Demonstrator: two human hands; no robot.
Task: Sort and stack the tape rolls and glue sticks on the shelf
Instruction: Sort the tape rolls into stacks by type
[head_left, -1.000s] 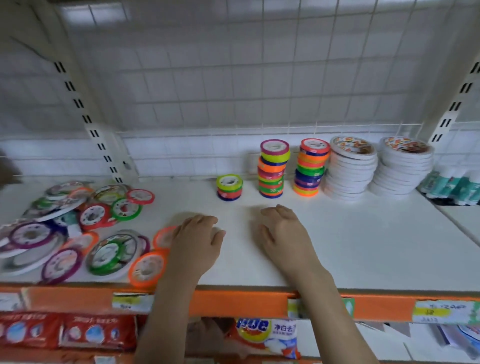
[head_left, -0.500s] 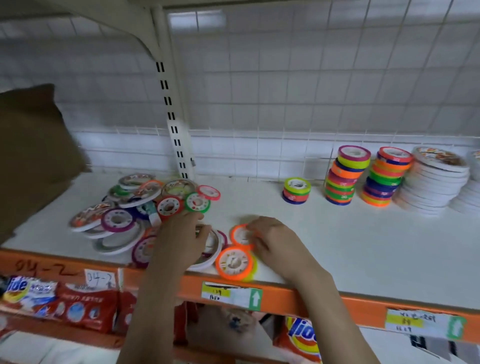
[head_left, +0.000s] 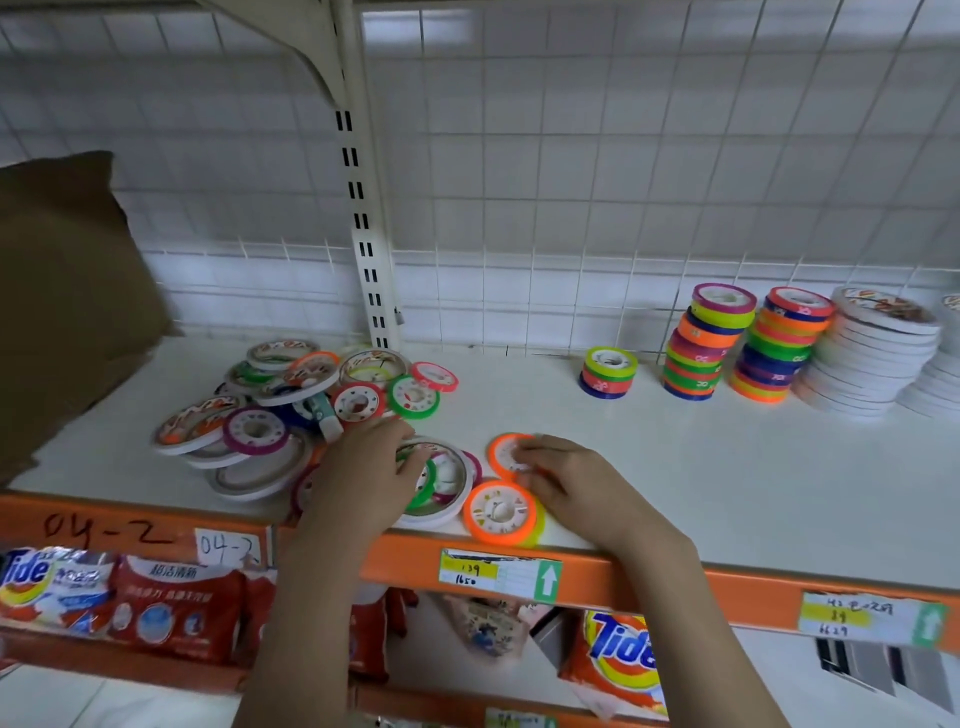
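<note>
On the white shelf board (head_left: 649, 467) with its orange front edge, the right hand (head_left: 566, 480) curls its fingers on a flat orange tape roll (head_left: 506, 453), apparently pinching its rim. The left hand (head_left: 363, 478) lies with relaxed fingers on a wide white-rimmed tape roll (head_left: 452, 488) at the loose pile's near edge. Sorted stacks of coloured rolls (head_left: 696, 343) stand at the back right, well apart.

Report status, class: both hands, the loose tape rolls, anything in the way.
Left hand rests on the loose tape pile. Right hand fingers an orange roll. Second orange roll at the shelf edge. Path to the short stack open.
</note>
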